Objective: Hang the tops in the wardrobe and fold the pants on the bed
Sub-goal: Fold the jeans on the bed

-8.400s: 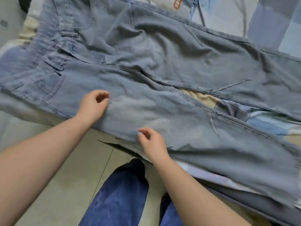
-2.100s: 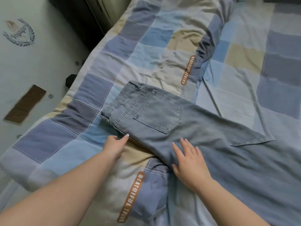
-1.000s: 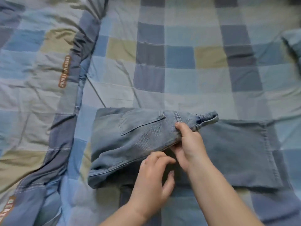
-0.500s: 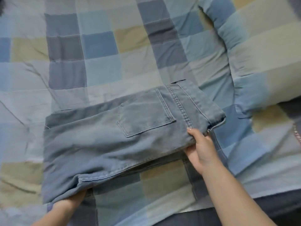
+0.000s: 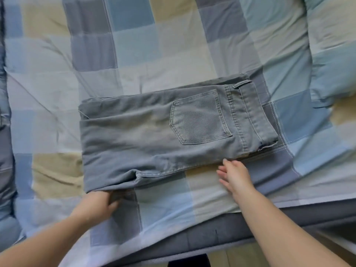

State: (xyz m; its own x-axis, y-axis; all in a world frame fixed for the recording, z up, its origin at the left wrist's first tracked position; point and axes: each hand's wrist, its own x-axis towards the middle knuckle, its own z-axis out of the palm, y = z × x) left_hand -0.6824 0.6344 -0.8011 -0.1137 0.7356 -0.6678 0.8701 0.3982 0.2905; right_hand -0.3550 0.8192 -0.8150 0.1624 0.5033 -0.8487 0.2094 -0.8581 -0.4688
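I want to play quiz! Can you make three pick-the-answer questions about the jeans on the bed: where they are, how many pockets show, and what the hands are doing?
1. Where do the jeans lie?
A. on the floor
B. on the checked quilt
C. on a chair

2. How many pockets show on top?
A. one
B. three
C. none

3. What is the right hand doing?
A. gripping a hanger
B. lying open beside the jeans' near edge
C. making a fist

Answers:
1 B, the quilt surrounds them.
2 A, one back pocket shows.
3 B, its fingers are straight; the left hand is at the near left corner.
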